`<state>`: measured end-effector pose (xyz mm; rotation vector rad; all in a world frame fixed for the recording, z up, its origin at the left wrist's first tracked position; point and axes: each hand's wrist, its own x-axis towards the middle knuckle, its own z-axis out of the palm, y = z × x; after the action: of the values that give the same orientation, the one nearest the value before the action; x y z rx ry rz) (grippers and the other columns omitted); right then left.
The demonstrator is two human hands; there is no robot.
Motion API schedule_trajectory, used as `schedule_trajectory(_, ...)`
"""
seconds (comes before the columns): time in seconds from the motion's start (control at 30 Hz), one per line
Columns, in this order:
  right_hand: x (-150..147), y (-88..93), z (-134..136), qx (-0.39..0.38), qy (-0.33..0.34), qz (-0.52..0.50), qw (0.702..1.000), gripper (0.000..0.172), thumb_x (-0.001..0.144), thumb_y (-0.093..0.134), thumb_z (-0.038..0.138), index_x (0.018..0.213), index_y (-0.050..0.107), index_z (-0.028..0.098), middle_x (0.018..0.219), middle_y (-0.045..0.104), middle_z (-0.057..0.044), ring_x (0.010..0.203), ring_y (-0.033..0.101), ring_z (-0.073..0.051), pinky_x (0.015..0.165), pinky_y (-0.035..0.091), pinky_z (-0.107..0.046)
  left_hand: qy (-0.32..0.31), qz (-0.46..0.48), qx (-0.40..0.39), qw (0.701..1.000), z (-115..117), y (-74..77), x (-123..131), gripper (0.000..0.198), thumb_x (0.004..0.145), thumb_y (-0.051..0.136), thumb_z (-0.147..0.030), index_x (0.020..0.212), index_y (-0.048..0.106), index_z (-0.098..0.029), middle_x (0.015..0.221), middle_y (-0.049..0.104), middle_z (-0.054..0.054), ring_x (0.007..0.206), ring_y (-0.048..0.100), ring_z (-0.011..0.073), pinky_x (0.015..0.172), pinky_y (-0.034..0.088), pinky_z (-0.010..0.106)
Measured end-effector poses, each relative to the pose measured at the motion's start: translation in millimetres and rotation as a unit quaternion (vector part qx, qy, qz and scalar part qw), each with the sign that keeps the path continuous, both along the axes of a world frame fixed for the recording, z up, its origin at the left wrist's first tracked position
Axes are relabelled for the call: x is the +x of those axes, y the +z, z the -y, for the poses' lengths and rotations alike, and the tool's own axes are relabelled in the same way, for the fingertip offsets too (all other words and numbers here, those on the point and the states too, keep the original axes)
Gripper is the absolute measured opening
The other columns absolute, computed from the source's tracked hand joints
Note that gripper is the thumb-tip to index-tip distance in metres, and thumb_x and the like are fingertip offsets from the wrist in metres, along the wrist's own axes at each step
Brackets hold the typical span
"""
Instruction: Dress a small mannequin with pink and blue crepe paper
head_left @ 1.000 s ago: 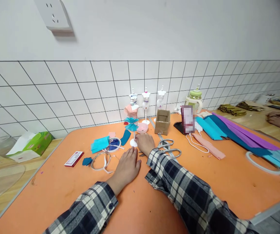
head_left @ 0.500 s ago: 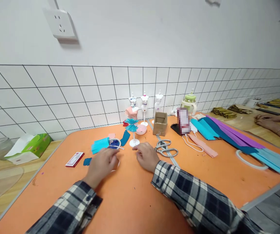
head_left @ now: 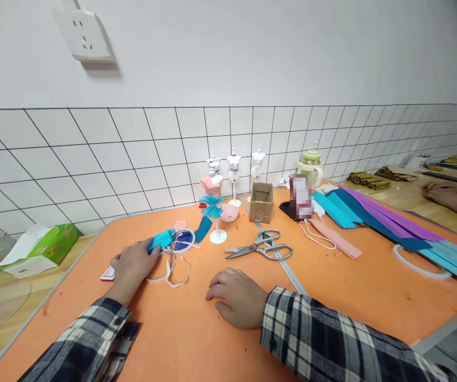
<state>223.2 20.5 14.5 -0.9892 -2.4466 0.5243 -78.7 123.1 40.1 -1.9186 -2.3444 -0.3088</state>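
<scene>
My left hand [head_left: 132,267] has its fingers closed on a light blue piece of crepe paper [head_left: 161,240] at the left of the orange table; the fingertips are partly hidden. Beside it lie a white ring over dark blue material [head_left: 183,241] and a loose white elastic strip [head_left: 178,273]. My right hand [head_left: 236,298] rests on the tabletop, fingers loosely bent and thumb apart, holding nothing. Beyond it lie metal scissors [head_left: 260,245], blades spread. A small dress-form stand [head_left: 217,237] wears a pink top [head_left: 211,185] and a blue ruffle [head_left: 212,206].
More white mannequins [head_left: 234,167] stand by the wall, near a pink bowl [head_left: 229,213] and a cardboard box [head_left: 261,202]. On the right are a phone [head_left: 300,199], a bottle [head_left: 310,167] and coloured paper sheets [head_left: 387,223]. Another person's hands [head_left: 447,193] show at far right.
My left hand has moved left and taken hold of the light blue paper. My right hand has come back toward me, away from the dress-form stand, uncovering the scissors' blades.
</scene>
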Motion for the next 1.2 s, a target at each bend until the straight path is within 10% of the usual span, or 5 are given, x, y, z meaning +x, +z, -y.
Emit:
schedule_trajectory(0.53, 13, 8.6, -8, -0.027, 0.024, 0.025, 0.999, 0.026, 0.084, 0.06, 0.022, 0.108, 0.07, 0.025, 0.121, 0.066, -0.003, 0.114, 0.055, -0.023, 0.098, 0.039, -0.04, 0.065, 0.165, 0.183, 0.967, 15, 2.3, -20, 0.056, 0.097, 0.027, -0.055, 0.068, 0.06, -0.019, 0.052, 0.056, 0.002, 0.064, 0.058, 0.0232, 0.069, 0.029, 0.038)
schedule_trajectory(0.83, 14, 13.8, -7, -0.027, 0.027, 0.039, 0.998, 0.027, 0.084, 0.06, 0.022, 0.109, 0.069, 0.025, 0.122, 0.066, -0.003, 0.113, 0.055, -0.023, 0.098, 0.039, -0.041, 0.014, 0.069, 0.207, 0.976, 15, 0.3, -18, 0.046, 0.097, 0.031, -0.043, 0.091, 0.069, -0.017, 0.082, 0.069, 0.011, 0.086, 0.059, 0.0292, 0.074, 0.04, 0.04)
schedule_trajectory(1.0, 11, 11.8, -6, -0.017, 0.028, 0.042, 0.999, 0.027, 0.084, 0.061, 0.023, 0.11, 0.069, 0.024, 0.12, 0.066, -0.004, 0.113, 0.055, -0.023, 0.099, 0.039, -0.041, -0.066, -0.037, 0.19, 0.979, 14, -3.7, -11, 0.046, 0.08, 0.052, -0.023, 0.125, 0.064, -0.02, 0.137, 0.058, 0.014, 0.125, 0.044, 0.0397, 0.1, 0.033, 0.057)
schedule_trajectory(1.2, 5, 9.6, -5, -0.014, 0.022, 0.04, 0.999, 0.031, 0.084, 0.061, 0.023, 0.114, 0.067, 0.026, 0.123, 0.064, -0.005, 0.116, 0.053, -0.024, 0.1, 0.04, -0.041, -0.294, -0.056, 0.152, 0.942, 9, 7.4, 61, 0.037, 0.089, 0.044, -0.026, 0.116, 0.069, -0.022, 0.131, 0.064, 0.01, 0.129, 0.048, 0.0305, 0.109, 0.032, 0.045)
